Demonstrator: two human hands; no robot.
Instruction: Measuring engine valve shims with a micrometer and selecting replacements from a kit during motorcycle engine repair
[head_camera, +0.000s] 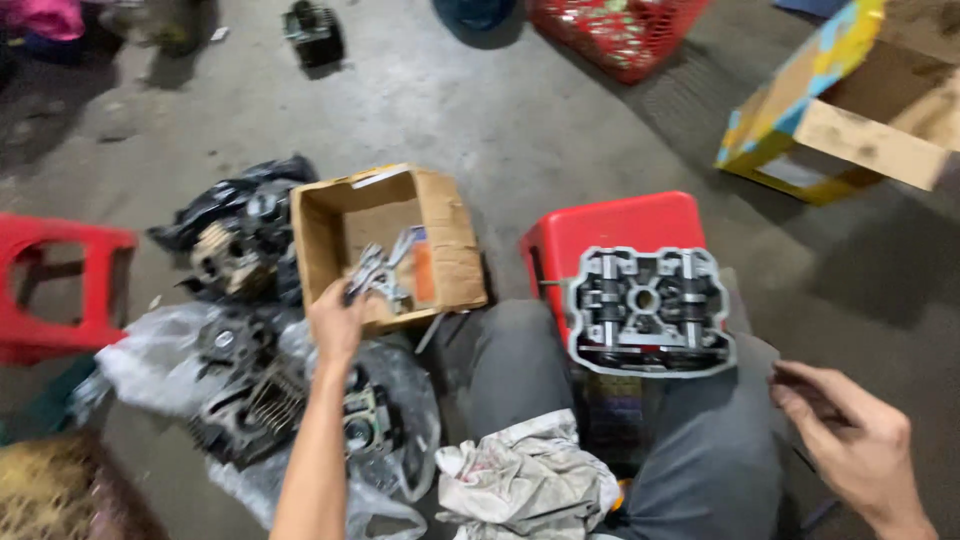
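My left hand (337, 318) reaches into a small open cardboard box (448, 232) on the floor, its fingers on the metal tools (378, 272) lying inside. A grey metal engine cylinder head (648, 308) rests on a red plastic stool (610, 222) in front of my knees. My right hand (840, 430) hovers at the lower right beside my thigh, fingers loosely curled around a thin dark object that I cannot make out. A dirty white rag (525, 480) lies on my lap.
Engine parts (255, 400) lie on clear plastic bags at the left, with more on a black bag (235, 235). Another red stool (60, 285) stands far left. A red basket (615, 35) and a yellow-blue cardboard box (850, 100) stand further off on the concrete floor.
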